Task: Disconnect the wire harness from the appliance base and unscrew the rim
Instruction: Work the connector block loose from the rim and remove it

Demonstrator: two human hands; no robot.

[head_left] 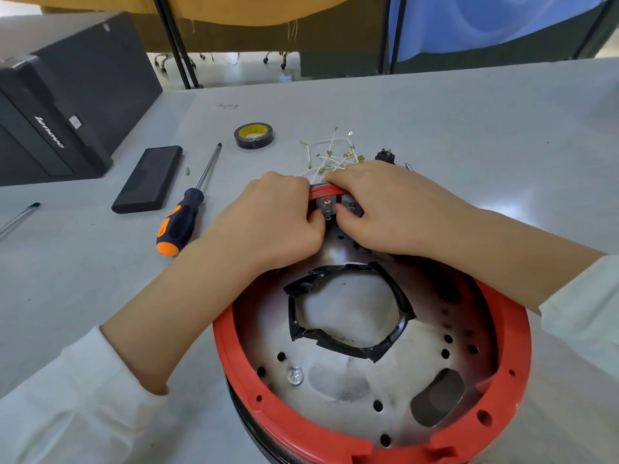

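The appliance base lies upside down in front of me, a metal plate with holes and a taped central opening, ringed by a red rim. At its far edge sits a small connector block with brass terminals. My left hand and my right hand both curl over the far rim, fingers over the outside and thumbs pressing at the connector block. A bundle of white wires with brass terminals lies on the table just beyond my fingers; its near end is hidden by them.
A screwdriver with an orange and black handle lies left of the base, beside a flat black block. A roll of black tape and a small black part sit farther back. A black computer case stands at far left.
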